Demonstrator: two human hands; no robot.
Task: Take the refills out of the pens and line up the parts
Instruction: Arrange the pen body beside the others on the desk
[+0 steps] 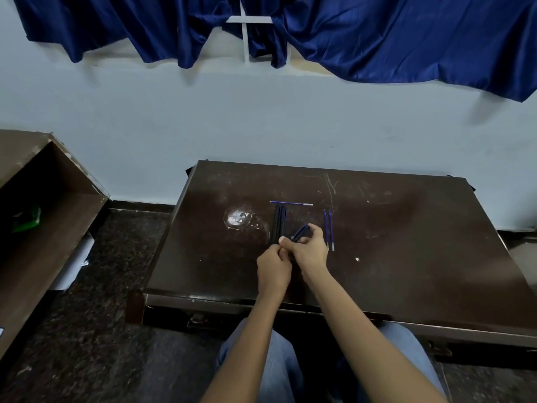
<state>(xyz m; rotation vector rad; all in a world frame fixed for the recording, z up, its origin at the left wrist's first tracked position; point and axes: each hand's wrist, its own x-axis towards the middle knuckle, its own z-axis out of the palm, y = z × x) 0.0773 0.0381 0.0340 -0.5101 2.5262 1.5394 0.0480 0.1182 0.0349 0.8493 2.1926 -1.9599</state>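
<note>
Well inside table (pixel 406 228) edges, left hand (pixel 273 266) and right hand (pixel 309 248) around pen (pixel 300 232)

The only view came from a wide-angle camera on the person's head, facing forward and down over their knees (pixel 279 359) at the dark desk (pixel 406 257) against the wall (pixel 261 120). It sat near, so the left hand (pixel 274 267) and right hand (pixel 309 250), gripping a pen (pixel 300 231), fell mid-frame, a blue curtain (pixel 377 39) along the top.
</note>
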